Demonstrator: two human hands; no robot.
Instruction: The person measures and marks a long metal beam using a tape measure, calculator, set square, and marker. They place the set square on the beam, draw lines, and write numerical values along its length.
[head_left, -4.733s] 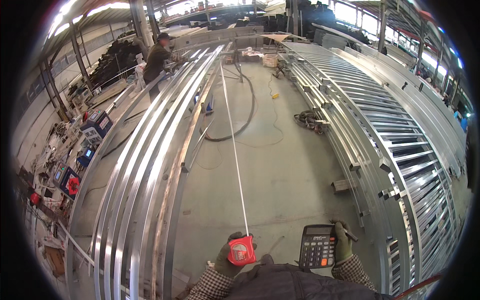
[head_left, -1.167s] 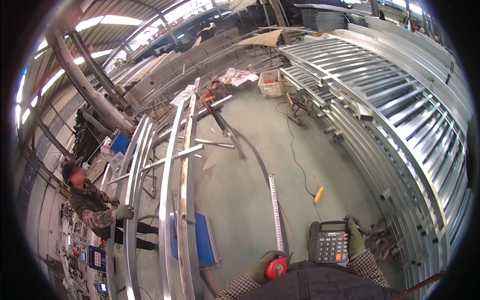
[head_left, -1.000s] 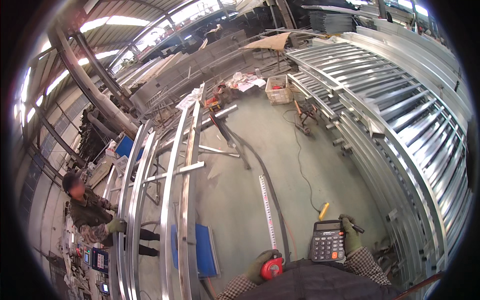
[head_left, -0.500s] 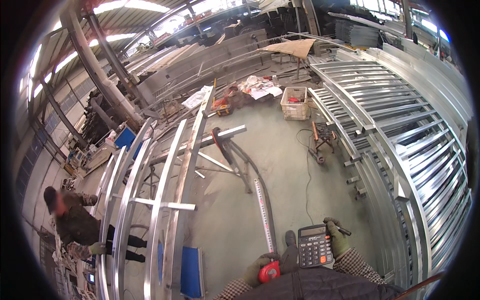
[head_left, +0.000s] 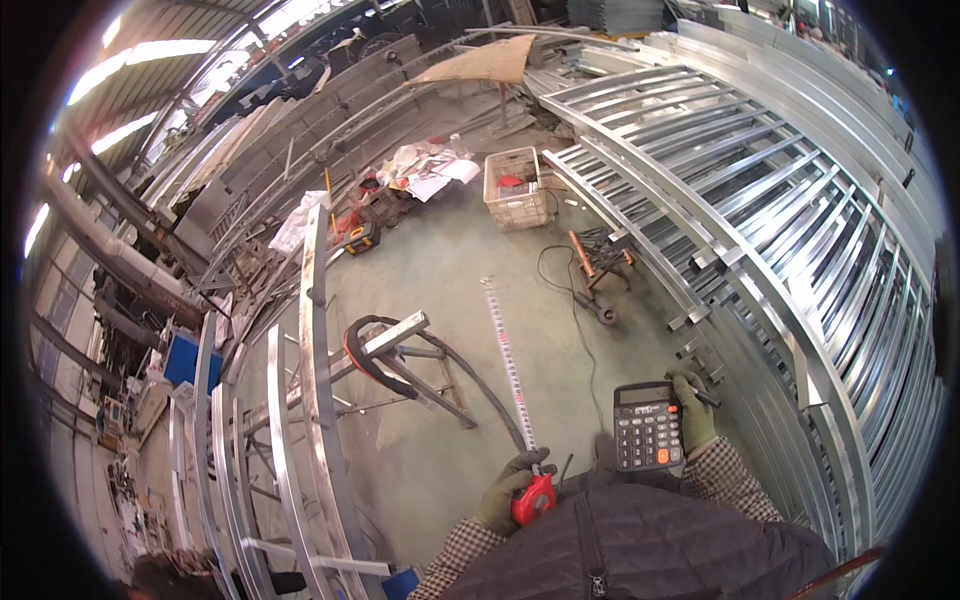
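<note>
My gloved left hand is wrapped round a red tape measure low in the middle. Its pale blade sticks out forward, stiff and fairly straight, over the floor. At the lower right, my gloved right hand grips the right edge of a black calculator whose keys face up. A dark pen-like stick pokes out from the same hand. The fingers beneath the calculator are hidden.
Stacked metal frames fill the right. Long metal beams stand at left, beside a support stand with a black hose. Ahead are a plastic crate, a tool stand and a floor cable. A person is partly visible lower left.
The view has swung right, so the beams and the person sit further left and lower. Both hands keep their hold, and the tape blade remains extended.
</note>
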